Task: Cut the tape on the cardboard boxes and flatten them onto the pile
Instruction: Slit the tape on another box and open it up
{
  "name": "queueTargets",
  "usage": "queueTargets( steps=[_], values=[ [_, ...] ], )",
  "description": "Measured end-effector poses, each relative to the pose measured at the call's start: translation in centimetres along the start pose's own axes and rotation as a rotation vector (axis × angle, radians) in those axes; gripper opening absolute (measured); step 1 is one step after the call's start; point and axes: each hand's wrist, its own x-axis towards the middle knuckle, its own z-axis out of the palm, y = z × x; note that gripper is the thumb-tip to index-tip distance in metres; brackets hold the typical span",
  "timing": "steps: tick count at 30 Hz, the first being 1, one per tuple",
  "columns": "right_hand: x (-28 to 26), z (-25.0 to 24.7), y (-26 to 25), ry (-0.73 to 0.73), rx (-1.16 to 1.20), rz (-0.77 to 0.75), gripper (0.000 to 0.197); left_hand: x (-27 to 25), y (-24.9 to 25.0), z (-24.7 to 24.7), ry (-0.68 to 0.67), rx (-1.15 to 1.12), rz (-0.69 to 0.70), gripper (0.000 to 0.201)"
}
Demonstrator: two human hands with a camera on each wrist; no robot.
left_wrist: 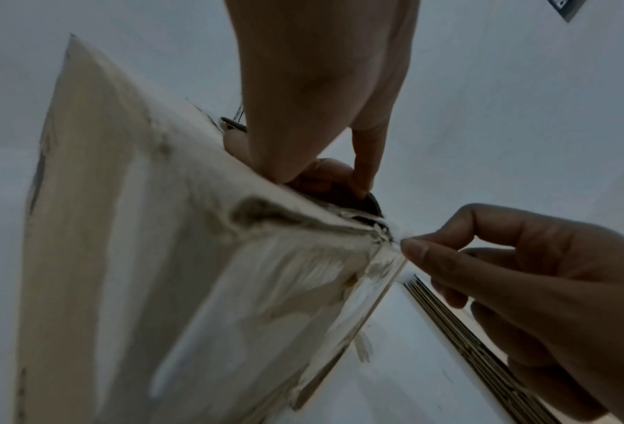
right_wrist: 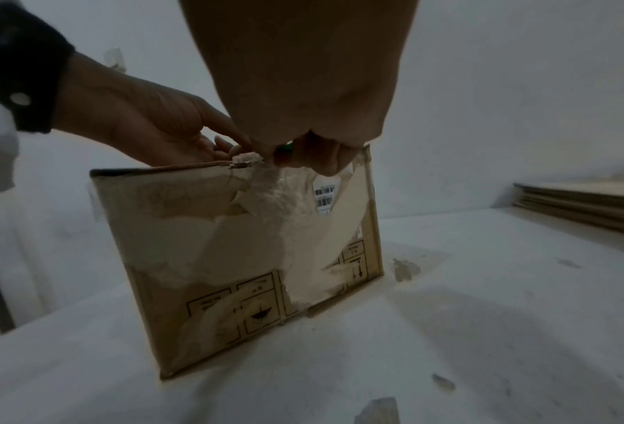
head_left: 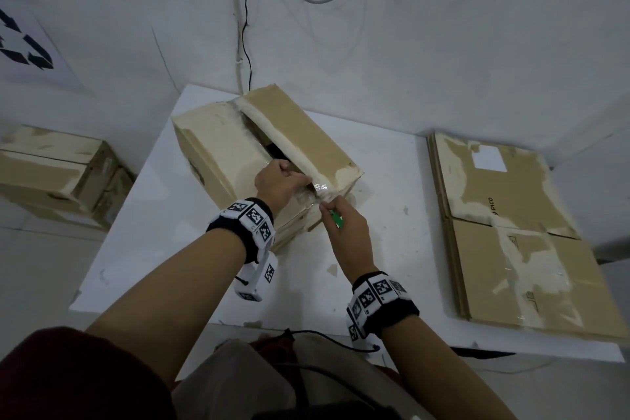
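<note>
Fingers (right_wrist: 303, 155) hide green cutter (head_left: 337, 220); head view shows it.

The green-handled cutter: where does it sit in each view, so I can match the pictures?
Head: green-handled cutter just below centre, in the right hand, by the brown cardboard box's near corner.
Left wrist: not visible; the right hand hides it.
Right wrist: green sliver at upper centre.
Shared landmark: crumpled clear tape on that edge.
</note>
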Motion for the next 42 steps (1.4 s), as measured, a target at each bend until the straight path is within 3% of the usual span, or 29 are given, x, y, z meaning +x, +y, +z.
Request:
queueTargets(
  steps=[7,21,26,33,37,42],
  values=[
    [0.3,0.4,-0.1,0.023,-0.013,-0.004,0.015,1.3,-1.1,-0.1,-0.043,-0.046,-0.058,0.056],
    [1.8,0.2,0.4,0.065,0.013,0.017,0.015,2.0,-1.2,-0.2,-0.068,0.004,-0.078,0.042],
    [0.8,0.4,1.1,0.035,0.02,-0.015,0.011,0.8,0.2,0.8,0.05,0.168,-0.095,0.073],
    [2.2,-0.8,1.3,0.052,0.035,0.006,0.016,0.0,0.8,1.3,0.179,0.234,-0.063,0.066],
    [4.1,-1.5,1.1,0.05,0.011,0.021,0.015,0.1,1.2,0.9,0.004,0.366,0.016,0.064],
    [1.5,-2.9,2.9,0.163,-0.004,0.032,0.02,-0.3,2.1,1.5,0.052,0.454,-0.001,0.072]
  ],
)
